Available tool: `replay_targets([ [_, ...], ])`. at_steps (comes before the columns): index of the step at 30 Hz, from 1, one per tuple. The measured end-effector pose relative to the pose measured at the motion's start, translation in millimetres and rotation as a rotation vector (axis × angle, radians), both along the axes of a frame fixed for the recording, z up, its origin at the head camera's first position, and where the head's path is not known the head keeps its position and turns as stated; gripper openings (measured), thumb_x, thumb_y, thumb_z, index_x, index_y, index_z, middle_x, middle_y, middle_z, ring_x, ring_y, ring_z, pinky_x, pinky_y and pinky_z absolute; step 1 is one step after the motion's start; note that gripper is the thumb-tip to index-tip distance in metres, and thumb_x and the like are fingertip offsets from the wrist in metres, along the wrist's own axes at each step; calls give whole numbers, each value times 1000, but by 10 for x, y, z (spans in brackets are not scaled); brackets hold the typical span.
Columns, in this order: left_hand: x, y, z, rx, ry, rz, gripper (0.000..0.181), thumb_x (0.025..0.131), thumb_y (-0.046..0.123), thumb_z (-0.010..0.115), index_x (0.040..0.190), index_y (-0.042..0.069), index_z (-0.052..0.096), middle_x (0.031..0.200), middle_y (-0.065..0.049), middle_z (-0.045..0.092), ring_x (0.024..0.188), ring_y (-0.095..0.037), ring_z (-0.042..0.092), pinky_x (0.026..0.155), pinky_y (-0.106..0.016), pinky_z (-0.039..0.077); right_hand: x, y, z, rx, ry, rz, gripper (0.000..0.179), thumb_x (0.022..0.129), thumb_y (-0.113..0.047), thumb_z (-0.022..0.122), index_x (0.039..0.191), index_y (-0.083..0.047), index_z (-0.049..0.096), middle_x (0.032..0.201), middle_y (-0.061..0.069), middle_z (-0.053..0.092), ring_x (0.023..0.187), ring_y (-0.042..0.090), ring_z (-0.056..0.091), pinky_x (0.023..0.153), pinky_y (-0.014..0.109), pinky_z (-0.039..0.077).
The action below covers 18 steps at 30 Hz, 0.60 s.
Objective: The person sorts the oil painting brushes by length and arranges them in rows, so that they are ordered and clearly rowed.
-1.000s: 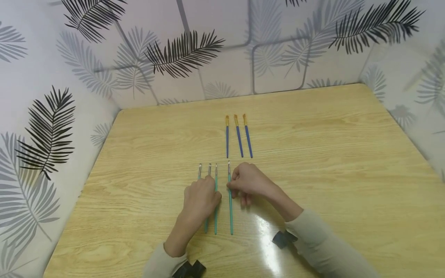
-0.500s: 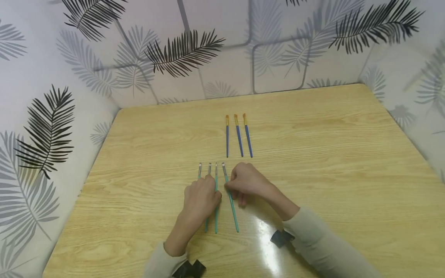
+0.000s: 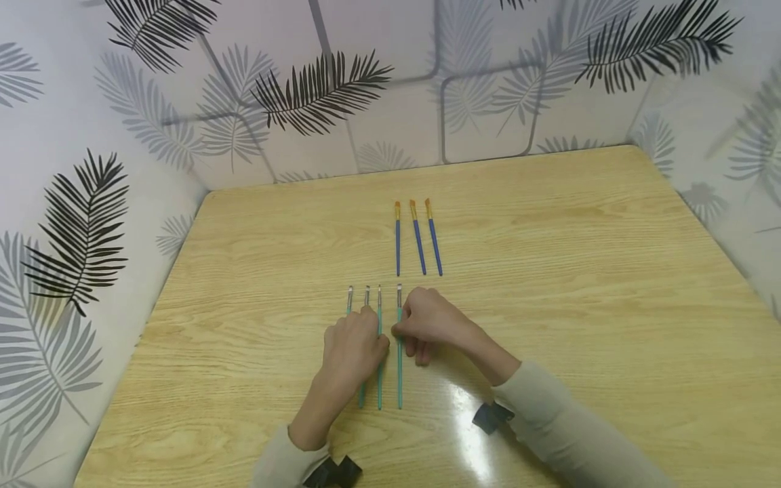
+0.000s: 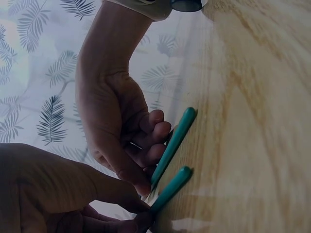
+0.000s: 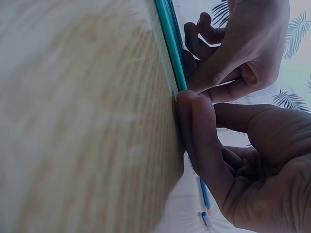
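In the head view, green-handled paintbrushes lie side by side, bristles away from me. My left hand (image 3: 350,349) covers the middles of the left ones. Its thumb and finger pinch the third green paintbrush (image 3: 379,379), as the left wrist view also shows. My right hand (image 3: 430,318) pinches the rightmost green paintbrush (image 3: 399,386) just below its metal collar, its other fingers loosely bent over the wood. A narrow gap separates these two brushes, which run nearly parallel. In the right wrist view, the right fingertips (image 5: 187,104) meet at the green handle (image 5: 170,43).
Three blue-handled paintbrushes (image 3: 418,237) lie farther back on the wooden table (image 3: 549,271). Leaf-patterned covering (image 3: 403,81) stands behind the table and along its sides. Dark devices (image 3: 493,417) are strapped at both wrists.
The rightmost green paintbrush first tilted, its bristle end swinging left, then straightened; it now lies slightly closer to the third one. My right hand shifted slightly left; my left hand stayed put.
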<state>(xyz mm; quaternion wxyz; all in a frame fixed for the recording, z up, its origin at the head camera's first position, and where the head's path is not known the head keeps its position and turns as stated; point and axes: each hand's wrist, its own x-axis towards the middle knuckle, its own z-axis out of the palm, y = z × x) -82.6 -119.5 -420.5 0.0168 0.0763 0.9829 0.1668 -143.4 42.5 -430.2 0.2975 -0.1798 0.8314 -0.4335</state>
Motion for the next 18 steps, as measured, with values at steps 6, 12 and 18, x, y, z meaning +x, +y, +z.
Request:
replay_targets([
  [6, -1, -2, -6, -10, -7, 5, 38, 91, 1, 68, 68, 13, 41, 52, 6, 31, 41, -4, 24, 37, -18, 19, -3, -18, -12, -3, -11, 2, 33, 97, -5, 63, 65, 2, 67, 57, 12, 68, 44, 23, 68, 45, 33, 57],
  [12, -4, -6, -22, -13, 0, 10, 35, 92, 1, 68, 69, 12, 43, 52, 6, 32, 40, -4, 26, 37, -17, 20, -14, -33, -24, -15, -13, 13, 34, 98, -5, 64, 66, 3, 67, 57, 13, 68, 44, 23, 68, 45, 33, 57],
  [18, -13, -5, -38, -2, -28, 20, 32, 93, 1, 66, 71, 10, 46, 52, 5, 34, 40, -5, 28, 37, -18, 21, -18, -36, -36, -1, -22, -5, 33, 97, -6, 65, 66, 2, 68, 57, 13, 68, 44, 22, 67, 45, 32, 56],
])
